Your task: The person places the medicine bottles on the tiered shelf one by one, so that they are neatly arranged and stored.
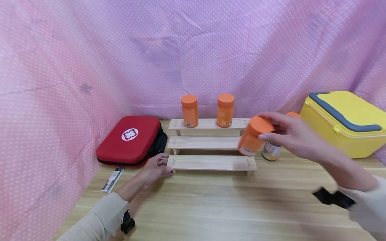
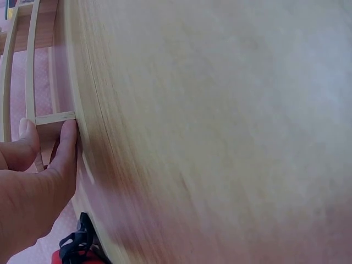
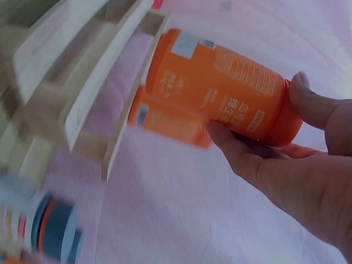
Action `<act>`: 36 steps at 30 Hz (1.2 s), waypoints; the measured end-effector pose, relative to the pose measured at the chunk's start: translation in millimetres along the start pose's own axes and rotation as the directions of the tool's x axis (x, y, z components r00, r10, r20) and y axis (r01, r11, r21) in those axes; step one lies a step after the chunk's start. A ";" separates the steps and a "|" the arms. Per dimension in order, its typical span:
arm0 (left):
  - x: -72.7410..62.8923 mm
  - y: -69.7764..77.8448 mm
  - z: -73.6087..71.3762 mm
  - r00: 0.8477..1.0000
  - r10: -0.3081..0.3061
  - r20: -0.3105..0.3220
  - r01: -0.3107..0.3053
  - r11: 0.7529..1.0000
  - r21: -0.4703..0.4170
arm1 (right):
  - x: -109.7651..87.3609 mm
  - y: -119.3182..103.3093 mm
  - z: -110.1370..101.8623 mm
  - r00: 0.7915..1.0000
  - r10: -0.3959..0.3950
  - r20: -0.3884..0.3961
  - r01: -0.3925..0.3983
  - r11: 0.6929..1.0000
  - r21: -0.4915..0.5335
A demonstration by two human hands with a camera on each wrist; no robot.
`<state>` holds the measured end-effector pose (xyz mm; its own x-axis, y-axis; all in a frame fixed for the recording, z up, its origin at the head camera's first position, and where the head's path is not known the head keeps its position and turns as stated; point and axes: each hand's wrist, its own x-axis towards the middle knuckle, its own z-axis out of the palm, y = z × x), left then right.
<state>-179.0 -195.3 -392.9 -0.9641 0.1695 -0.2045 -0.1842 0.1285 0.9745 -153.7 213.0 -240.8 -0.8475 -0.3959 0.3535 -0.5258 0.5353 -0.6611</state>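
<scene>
My right hand [image 1: 297, 137] holds an orange plastic bottle [image 1: 251, 140] by its cap, thumb and fingers on either side. The bottle is tilted in the air over the right end of a three-step wooden display rack [image 1: 208, 162]. Printed white text on its side shows in the right wrist view. At the rack's lower left end, my left hand [image 1: 155, 169] pinches the lowest step's end between thumb and fingers [image 2: 67, 148]. Two similar orange bottles, one left [image 1: 190, 112] and one nearer the middle [image 1: 225, 112], stand upright on the top step.
A red first-aid case [image 1: 132, 150] lies left of the rack, a small white packet [image 1: 113, 179] before it. Right of the rack stand a white-labelled bottle [image 1: 271, 152] and a mostly hidden orange-capped bottle [image 1: 293, 114], near a yellow box [image 1: 334, 134]. A pink dotted curtain [image 1: 193, 50] hangs behind.
</scene>
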 end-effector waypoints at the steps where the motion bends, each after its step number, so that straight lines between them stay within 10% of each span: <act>1: -0.1 0.6 -0.7 1.000 0.003 0.003 -0.003 1.000 0.004 | 9.6 -2.9 8.0 1.000 -0.007 0.017 0.007 1.000 0.026; 15: -0.2 0.7 1.1 1.000 -0.018 -0.009 0.019 1.000 0.006 | 115.4 -18.1 113.1 0.992 0.014 0.128 -0.033 0.989 0.143; 36: -0.5 3.2 0.2 1.000 -0.009 0.004 0.009 1.000 0.002 | 123.7 -11.5 134.1 0.989 0.048 0.143 -0.070 0.986 0.153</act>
<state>-179.1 -194.8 -389.8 -0.9616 0.1723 -0.2138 -0.1926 0.1317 0.9724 -242.8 57.8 -278.3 -0.8527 -0.4723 0.2234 -0.4480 0.4410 -0.7777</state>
